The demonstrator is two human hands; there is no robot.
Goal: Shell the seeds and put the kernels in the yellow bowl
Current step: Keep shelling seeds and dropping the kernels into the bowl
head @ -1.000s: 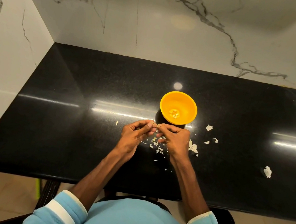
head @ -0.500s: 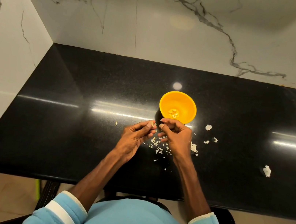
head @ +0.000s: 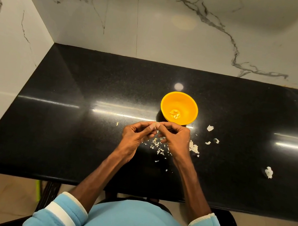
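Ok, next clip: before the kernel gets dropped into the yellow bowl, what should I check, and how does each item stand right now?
1. The seed is pinched between the left hand and the right hand: ok.
2. Shell fully off the kernel: cannot tell, the fingertips hide it.
3. The yellow bowl stands upright just beyond the hands: ok.
4. The bowl holds only kernels, no shell: cannot tell, too small.
5. Loose shell scraps lie on the counter, outside the bowl: ok.
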